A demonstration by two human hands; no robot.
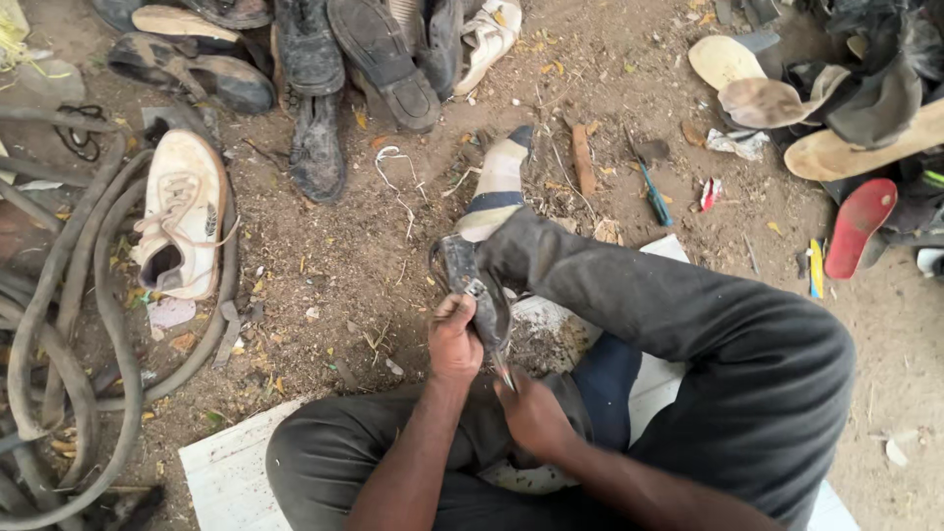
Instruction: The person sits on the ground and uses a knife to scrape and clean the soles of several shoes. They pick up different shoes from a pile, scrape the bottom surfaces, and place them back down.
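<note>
Centre of frame: left hand (pixel 454 339) in closed grip around a dark worn shoe (pixel 472 285); right hand (pixel 531 413) just below it, closed on a thin tool (pixel 505 377). Red wrapper (pixel 710 193), upper right.

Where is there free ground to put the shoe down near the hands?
Bare dirt lies between the white sneaker and the person's raised leg, left of the left hand. The white board has a bare corner. It is crowded along the top shoe pile, the hoses and the soles.
</note>
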